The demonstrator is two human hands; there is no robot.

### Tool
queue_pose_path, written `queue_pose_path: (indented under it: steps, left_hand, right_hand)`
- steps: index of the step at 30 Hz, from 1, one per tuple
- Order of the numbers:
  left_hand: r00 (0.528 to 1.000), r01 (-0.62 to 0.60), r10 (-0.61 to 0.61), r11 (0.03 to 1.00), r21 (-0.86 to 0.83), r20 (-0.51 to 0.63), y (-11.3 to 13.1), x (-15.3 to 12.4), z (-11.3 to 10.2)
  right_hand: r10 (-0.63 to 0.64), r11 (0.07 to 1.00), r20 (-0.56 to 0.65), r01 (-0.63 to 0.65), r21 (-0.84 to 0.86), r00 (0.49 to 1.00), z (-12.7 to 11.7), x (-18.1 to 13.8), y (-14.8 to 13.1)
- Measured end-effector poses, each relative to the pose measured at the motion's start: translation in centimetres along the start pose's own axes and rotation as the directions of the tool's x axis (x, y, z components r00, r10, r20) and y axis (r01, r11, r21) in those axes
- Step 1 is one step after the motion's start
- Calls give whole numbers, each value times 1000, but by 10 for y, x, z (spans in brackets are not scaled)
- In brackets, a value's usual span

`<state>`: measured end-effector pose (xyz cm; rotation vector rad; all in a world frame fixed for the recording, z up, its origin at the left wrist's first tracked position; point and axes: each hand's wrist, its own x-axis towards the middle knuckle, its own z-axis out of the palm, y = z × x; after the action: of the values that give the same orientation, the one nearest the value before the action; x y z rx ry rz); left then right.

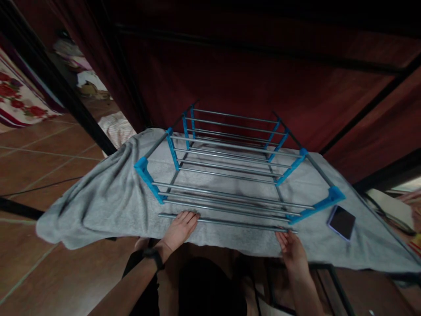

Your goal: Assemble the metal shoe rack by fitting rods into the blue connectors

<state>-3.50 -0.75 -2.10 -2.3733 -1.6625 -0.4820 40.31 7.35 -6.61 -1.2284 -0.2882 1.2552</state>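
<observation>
A loose thin metal rod lies lengthwise along the near side of a grey cloth. My left hand is closed over it toward its left end, with a dark band around the wrist. Around the right end of that rod, the fingers of my right hand are bent and pinch it from the near side. Just beyond both hands stands a rack of parallel metal bars, arranged in tiers. Blue plastic side pieces join its bars at both ends.
A grey cloth covers the surface under the rack. A dark phone lies right of the rack. Behind hangs a dark red curtain with dark metal frame bars. Brown floor tiles show at left, where a flowered cloth hangs.
</observation>
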Motion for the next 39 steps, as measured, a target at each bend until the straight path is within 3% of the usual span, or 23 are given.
queue_pose_path:
  steps: [7,20,29,35,39]
  left_hand:
    - [997,-40,43,998,51,-61,-7,-4,11]
    - [995,-93,95,994,54,-17,-10,1,11]
    - [963,-45,12,992,119,269,1,12,-5]
    - [948,-37,21,998,44,317,6,29,-27]
    - [948,6,-4,1000,-7,317,4,38,-27]
  right_hand:
    - [-13,1000,74,11,29,997,10,-7,-4]
    - [21,992,17,-23,122,1000,23,-11,-5]
    - [53,996,-55,-50,69,997,36,-18,-15]
    - [67,996,-60,-63,63,996,44,-24,-24]
    - [11,995,-46,-7,100,999,46,-24,-22]
